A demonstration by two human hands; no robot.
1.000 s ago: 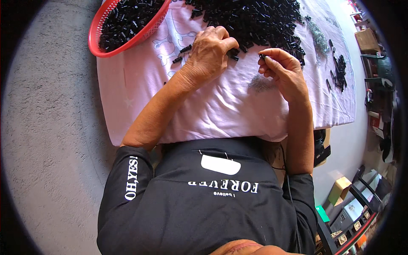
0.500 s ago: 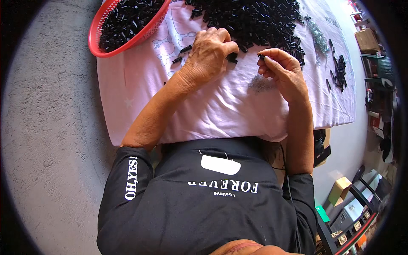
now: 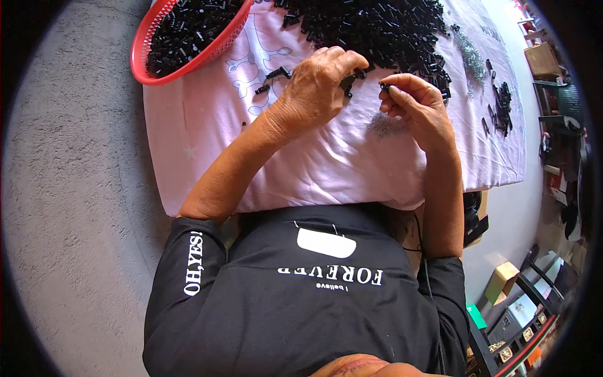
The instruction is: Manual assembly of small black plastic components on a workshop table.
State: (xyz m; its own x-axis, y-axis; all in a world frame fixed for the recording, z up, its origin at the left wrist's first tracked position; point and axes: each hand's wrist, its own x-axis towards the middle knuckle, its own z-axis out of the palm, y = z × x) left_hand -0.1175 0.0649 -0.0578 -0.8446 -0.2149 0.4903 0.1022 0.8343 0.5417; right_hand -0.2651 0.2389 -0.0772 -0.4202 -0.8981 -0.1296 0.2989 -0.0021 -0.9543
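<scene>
My right hand (image 3: pixel 418 103) is closed in a pinch, with a small black plastic piece (image 3: pixel 384 86) between thumb and forefinger. To its left, my left hand (image 3: pixel 317 85) is bent over the cloth with its fingers curled. Dark small parts show by its fingertips, but my own fingers hide whether they are gripped. Just beyond both hands lies a large heap of short black plastic pieces (image 3: pixel 377 31). A few loose black pieces (image 3: pixel 276 73) rest left of my left hand. Beneath my right hand sits a little pile of fine silvery bits (image 3: pixel 386 124).
A red plastic basket (image 3: pixel 235 28) full of similar black pieces stands at the far left. Pale pink cloth (image 3: pixel 301 166) covers the table. On the right are a silvery pile of small metal parts (image 3: pixel 470 53) and a small group of black pieces (image 3: pixel 502 107).
My left hand has shifted slightly to the right and nearer to me, its forefinger reaching closer to my right hand. The right hand has barely moved and keeps its pinch.
</scene>
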